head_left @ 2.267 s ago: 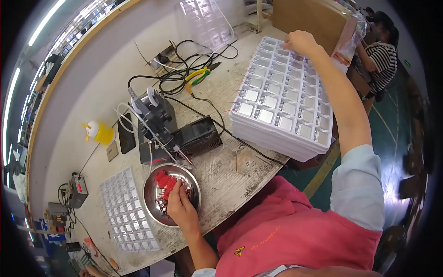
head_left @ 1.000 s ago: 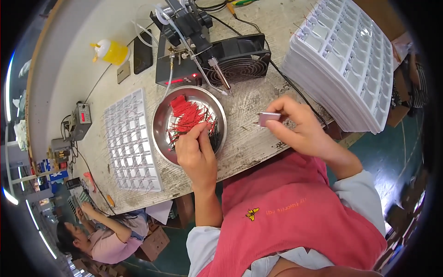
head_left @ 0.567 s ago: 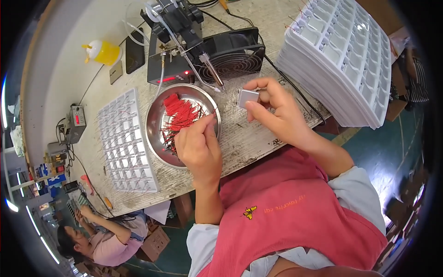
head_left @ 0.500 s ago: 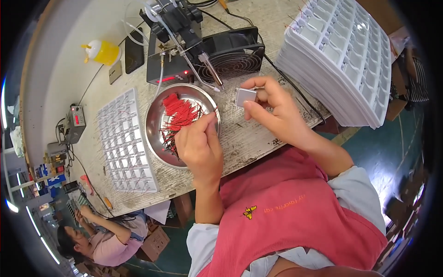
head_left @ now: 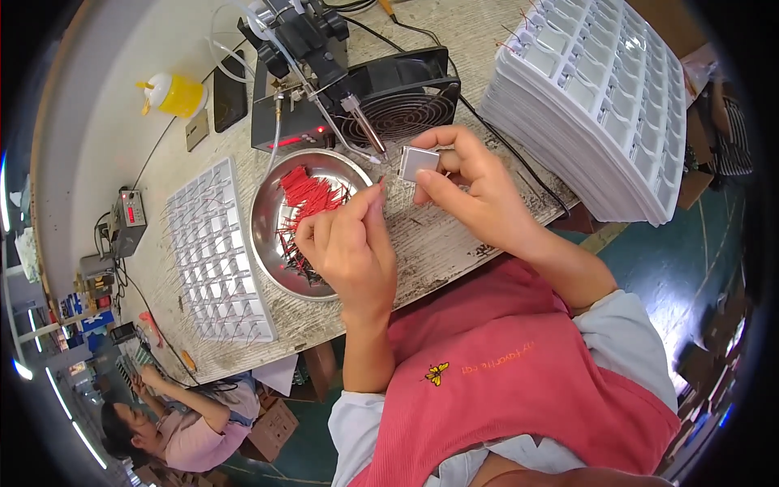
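My right hand pinches a small flat silver battery cell between thumb and fingers, its edge turned toward the soldering iron. The iron's tip points down just left of the cell, apart from it. Opposite, my left hand is closed in a pinch, with a short wire barely showing at the fingertips. Behind that hand a round metal bowl holds a heap of short red and black wires. My left hand covers part of the bowl's right side.
A white tray of wired cells lies left of the bowl. Tall stacked white trays stand at the right. A black fan sits behind the iron, a yellow bottle at the back left. Another person works at lower left.
The cell in my right hand has moved slightly left, closer to the iron's tip. My left hand has turned a little and risen, its fingertips nearer the cell.
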`<state>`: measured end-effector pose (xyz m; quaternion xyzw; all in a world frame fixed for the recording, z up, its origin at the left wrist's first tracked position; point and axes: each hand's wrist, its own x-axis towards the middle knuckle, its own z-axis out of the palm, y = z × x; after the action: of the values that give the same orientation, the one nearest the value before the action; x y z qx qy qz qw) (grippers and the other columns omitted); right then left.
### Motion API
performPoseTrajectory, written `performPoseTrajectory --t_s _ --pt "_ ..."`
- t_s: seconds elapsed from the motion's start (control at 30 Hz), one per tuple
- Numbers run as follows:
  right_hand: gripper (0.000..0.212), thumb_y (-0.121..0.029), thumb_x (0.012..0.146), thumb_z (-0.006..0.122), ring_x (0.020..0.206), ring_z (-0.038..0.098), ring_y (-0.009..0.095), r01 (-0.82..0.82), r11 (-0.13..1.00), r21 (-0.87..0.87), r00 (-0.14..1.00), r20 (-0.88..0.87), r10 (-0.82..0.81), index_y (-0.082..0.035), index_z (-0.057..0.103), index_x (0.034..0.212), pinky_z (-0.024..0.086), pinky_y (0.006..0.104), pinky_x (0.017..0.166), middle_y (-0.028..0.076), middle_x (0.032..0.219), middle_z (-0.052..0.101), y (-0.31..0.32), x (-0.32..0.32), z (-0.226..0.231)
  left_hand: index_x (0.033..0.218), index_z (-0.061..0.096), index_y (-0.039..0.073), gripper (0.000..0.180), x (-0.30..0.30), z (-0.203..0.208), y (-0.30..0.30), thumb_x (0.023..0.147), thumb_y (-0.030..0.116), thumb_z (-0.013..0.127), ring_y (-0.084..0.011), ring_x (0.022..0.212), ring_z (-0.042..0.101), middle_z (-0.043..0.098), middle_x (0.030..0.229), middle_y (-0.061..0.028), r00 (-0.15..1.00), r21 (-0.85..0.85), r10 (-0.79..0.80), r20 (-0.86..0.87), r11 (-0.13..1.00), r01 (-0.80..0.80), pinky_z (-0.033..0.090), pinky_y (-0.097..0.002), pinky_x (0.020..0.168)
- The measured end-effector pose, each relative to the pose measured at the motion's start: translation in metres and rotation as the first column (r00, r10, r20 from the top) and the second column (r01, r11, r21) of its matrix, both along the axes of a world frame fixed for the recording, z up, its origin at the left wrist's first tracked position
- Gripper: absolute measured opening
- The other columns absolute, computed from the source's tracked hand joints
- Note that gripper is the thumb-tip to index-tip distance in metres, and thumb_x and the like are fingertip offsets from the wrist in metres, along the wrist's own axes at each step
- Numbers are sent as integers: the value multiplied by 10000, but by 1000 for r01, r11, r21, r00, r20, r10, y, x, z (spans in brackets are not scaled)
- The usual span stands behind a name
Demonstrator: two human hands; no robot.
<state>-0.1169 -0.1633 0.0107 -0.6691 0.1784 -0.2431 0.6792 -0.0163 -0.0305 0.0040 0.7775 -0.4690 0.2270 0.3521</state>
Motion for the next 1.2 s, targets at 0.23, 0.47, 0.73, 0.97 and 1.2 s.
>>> performPoseTrajectory --t_s 0.23,0.47,0.73,0.97,1.2 --pt "305 -126 924 583 717 646 120 14 1000 -23 998 -54 -15 4 483 1181 491 266 629 61 745 654 -2 2 5 938 671 89 121 0 1 -8 826 87 717 -173 657 533 652 765 -1 999 3 42 4 999 -42 376 -351 836" --pt "305 -127 916 589 707 656 132 34 998 -47 999 -40 -36 3 492 1174 491 272 623 68 727 646 -3 6 6 932 676 99 113 0 3 -13 827 101 718 -159 642 520 651 753 8 997 11 75 -3 997 -75 378 -355 859" --pt "291 -113 911 598 726 672 138 38 997 -65 999 -32 -40 10 502 1156 505 276 623 67 718 640 -2 5 8 926 681 110 116 0 3 -17 819 102 724 -154 641 516 616 698 17 996 -5 87 7 996 -87 376 -357 868" --pt "288 -104 912 597 730 672 141 35 996 -81 999 -19 -37 16 495 1153 512 275 628 73 737 647 -1 4 9 929 679 115 135 0 3 -16 807 100 734 -151 635 515 602 679 17 996 -4 87 4 996 -87 375 -362 874" --pt "283 -104 918 598 742 671 135 34 997 -76 999 -16 -36 15 494 1153 521 274 631 74 759 651 0 3 6 927 680 110 138 -2 3 -17 800 91 732 -144 641 520 607 684 22 997 2 74 -20 997 -74 372 -370 909"
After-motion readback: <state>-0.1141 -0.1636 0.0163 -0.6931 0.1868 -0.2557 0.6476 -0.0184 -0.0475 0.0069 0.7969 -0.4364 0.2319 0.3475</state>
